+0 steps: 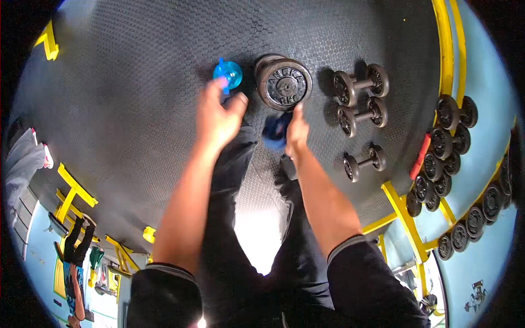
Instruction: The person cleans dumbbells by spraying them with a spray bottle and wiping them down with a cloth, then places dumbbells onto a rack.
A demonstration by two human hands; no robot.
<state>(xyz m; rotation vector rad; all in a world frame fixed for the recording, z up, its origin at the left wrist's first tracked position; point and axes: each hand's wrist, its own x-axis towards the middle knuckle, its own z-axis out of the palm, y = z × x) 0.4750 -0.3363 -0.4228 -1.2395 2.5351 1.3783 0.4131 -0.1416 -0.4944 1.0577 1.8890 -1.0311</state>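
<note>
On the black floor mat, a translucent blue spray bottle (233, 75) stands, seen from above. My left hand (217, 120) is right at its near side, thumb and fingers apart; fingertips overlap the bottle's head, and whether they touch it I cannot tell. A dark blue cloth (275, 131), smeared by motion, is in my right hand (297, 131). Just beyond the cloth is a large dumbbell (285, 86), its round plate marked "ANEKA" facing up toward me. My right fingertips come close to that plate's lower edge.
Several smaller dumbbells (361, 116) lie in a column on the mat at right. Farther right, yellow racks (404, 218) hold rows of weights (476, 220) by a pale blue wall. Another person (76, 273) is at the lower left, near yellow equipment (74, 188).
</note>
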